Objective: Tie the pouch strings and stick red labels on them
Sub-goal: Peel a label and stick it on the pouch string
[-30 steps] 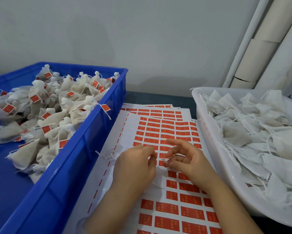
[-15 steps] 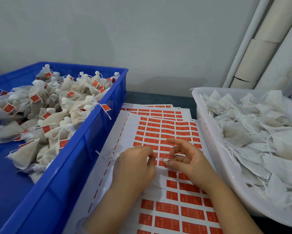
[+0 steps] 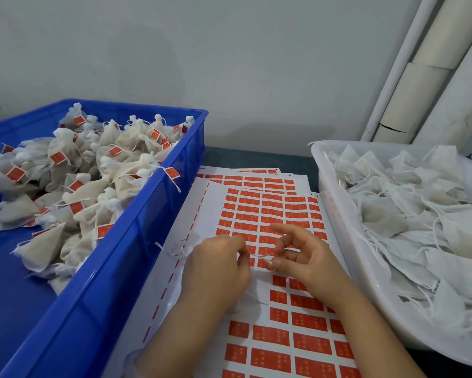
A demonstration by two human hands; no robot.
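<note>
My left hand and my right hand meet over a sheet of red labels. Both pinch a thin white pouch string stretched between their fingertips. A knotted loop of string trails out to the left of my left hand on the sheet. The pouch itself is hidden under my left hand. My right index finger is raised and bent above the string.
A blue crate on the left holds several tied pouches with red labels. A white tub on the right holds several untied white pouches. More label sheets lie behind. White pipes run up the wall.
My hands have barely shifted. The right fingers spread a little more and the string between the fingertips is pulled slightly longer.
</note>
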